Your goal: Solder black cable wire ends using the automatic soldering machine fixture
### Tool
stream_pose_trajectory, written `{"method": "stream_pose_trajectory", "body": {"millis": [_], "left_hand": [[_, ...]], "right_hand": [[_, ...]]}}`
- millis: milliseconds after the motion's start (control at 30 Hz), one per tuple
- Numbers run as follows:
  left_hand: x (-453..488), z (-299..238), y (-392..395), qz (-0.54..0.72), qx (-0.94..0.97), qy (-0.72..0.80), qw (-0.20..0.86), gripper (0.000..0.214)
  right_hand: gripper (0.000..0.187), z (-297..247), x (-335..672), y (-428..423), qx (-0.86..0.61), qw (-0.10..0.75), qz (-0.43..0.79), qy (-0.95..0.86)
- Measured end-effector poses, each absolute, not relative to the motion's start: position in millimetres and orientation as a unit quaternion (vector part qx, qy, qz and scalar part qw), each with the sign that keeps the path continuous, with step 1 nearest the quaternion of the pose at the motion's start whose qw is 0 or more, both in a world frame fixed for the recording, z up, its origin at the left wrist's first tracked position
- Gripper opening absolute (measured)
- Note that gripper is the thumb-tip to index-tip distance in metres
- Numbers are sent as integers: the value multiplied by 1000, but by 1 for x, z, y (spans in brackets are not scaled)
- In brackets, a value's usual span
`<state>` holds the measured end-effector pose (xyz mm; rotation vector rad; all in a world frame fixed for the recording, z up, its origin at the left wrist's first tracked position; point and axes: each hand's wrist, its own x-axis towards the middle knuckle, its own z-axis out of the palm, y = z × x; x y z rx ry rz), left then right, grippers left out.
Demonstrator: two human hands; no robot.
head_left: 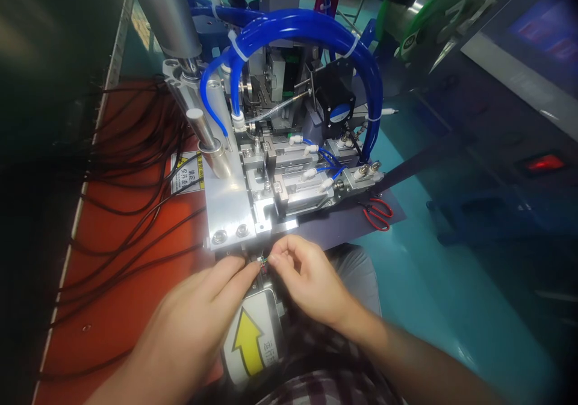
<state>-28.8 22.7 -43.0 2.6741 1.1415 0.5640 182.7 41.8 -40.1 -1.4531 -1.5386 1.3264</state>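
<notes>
In front of the machine's metal plate (226, 209), my two hands meet over a narrow slot. Between the fingertips is a tiny white connector with thin coloured wires (262, 261); it is too small to make out fully. My left hand (205, 296) lies palm down, its fingers pressed together against the connector's left side. Thumb and index finger of my right hand (311, 275) pinch the wires from the right, and the other fingers are curled. The cable (180, 251) ends at the left edge of the plate.
Pneumatic cylinders (298, 182) and a large loop of blue tubing (307, 23) rise behind my hands. Red-handled scissors (379, 214) lie at the right. Black cables spread over the orange-red surface (117, 266). Below the slot is a white panel with a yellow arrow (248, 339).
</notes>
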Motion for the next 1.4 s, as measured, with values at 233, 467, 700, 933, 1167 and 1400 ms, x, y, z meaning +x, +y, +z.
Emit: {"method": "stream_pose_trajectory", "body": {"millis": [233,467,700,933,1167,1400], "left_hand": [[-33,-48,21,175,897,391,108,59],[-34,-48,23,176,899,385,108,55],[-36,-53,20,182,900,385,96,54],[-30,-53,15,207,866,433,137,50],[-39,-53,24,182,896,384,125,58],[-33,-47,21,170,889,405,130,61]], "right_hand": [[11,-38,183,42,-552,305,471,-617],[10,-37,182,43,-560,287,445,-637],[9,-37,182,44,-562,324,538,-538],[9,-41,174,44,-563,332,576,-491],[10,-35,176,44,-609,301,555,-480],[9,-35,168,42,-565,380,582,-446]]}}
